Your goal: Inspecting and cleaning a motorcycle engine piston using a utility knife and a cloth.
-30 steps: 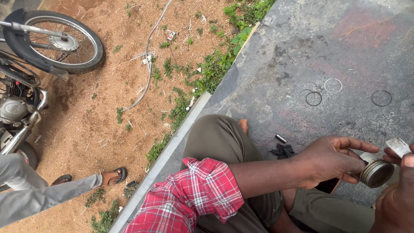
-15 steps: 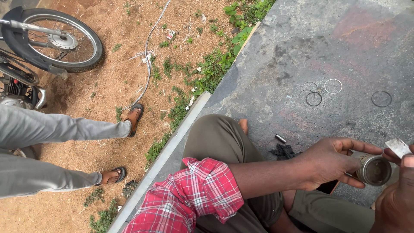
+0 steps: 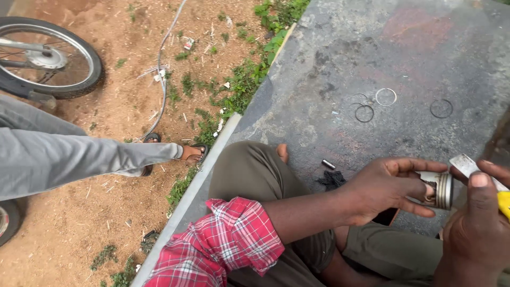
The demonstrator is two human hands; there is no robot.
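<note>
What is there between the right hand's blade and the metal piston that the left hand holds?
Nothing visible. The left hand grips the piston with its fingers wrapped around the near side, while the flat blade in the right hand sits just beside the piston's ringed end, with no object between them.

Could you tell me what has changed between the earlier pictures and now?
The passer-by's leg in grey trousers has stepped further right across the dirt, the sandalled foot now by the slab edge. The left hand has turned the metal piston from open end towards the camera to side-on. The right hand keeps its blade; the rings lie unmoved.
</note>
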